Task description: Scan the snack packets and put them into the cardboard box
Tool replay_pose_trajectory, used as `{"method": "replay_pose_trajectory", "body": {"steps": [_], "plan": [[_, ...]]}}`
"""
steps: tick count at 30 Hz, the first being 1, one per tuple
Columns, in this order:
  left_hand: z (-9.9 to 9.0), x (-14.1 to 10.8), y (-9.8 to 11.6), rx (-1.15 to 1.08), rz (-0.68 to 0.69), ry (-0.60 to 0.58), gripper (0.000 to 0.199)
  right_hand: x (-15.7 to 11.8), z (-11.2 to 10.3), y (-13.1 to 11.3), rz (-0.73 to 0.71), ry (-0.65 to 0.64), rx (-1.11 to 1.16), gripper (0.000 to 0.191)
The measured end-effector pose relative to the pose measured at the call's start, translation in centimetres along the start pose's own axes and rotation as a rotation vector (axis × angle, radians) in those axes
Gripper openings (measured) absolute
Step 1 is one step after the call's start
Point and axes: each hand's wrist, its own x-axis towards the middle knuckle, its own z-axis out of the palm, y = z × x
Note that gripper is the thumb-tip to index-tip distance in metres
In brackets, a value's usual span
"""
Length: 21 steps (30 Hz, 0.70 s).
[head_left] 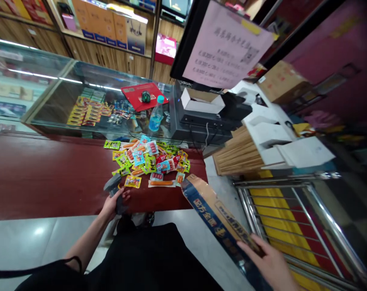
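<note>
My left hand (112, 202) is wrapped round the handle of a grey handheld scanner (113, 182) at the front edge of the dark red counter (50, 173). On the right, my right hand (266, 256) grips the lower part of a long blue and tan package (216, 220) with printed characters. The upper end of this package reaches the counter's right front corner. Beyond the scanner lies a pile of small snack packets (150, 159) in green, yellow, red and blue, with an orange sausage packet (161, 183) at its near side.
Behind the pile is a glass display case (65, 91) bearing a blue-capped bottle (156, 115) and a red mat (131, 97). A monitor with a pink notice (226, 48) and a white box (201, 103) stand right of it. Metal racks (280, 202) fill the right.
</note>
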Motion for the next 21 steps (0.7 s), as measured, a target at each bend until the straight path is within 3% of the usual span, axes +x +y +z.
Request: {"method": "replay_pose_trajectory", "body": {"steps": [3, 6, 9, 12, 17, 21], "plan": [[0.5, -1.4, 0.0, 0.051, 0.017, 0.014, 0.028, -2.3, 3.5, -2.2, -0.215, 0.043, -0.045, 0.03], [0.6, -4.2, 1.0, 0.08, 0.041, -0.063, 0.036, -2.9, 5.8, -7.0, -0.504, -0.001, -0.142, 0.033], [-0.5, -7.7, 3.0, 0.065, 0.121, -0.151, 0.045, -2.1, 7.2, -14.0, -0.656, -0.006, -0.218, 0.029], [-2.8, -11.3, 5.5, 0.029, 0.261, -0.082, 0.049, -1.0, 9.7, -22.3, -0.796, -0.116, -0.223, 0.019], [-6.9, -15.2, 9.1, -0.033, 0.576, 0.102, 0.032, -0.7, 18.7, -36.1, -0.897, -0.235, -0.234, 0.017], [-10.3, -14.6, 12.1, 0.057, 0.672, 0.195, 0.025, 0.9, 25.8, -43.8, -1.004, -0.613, -0.048, 0.027]]}}
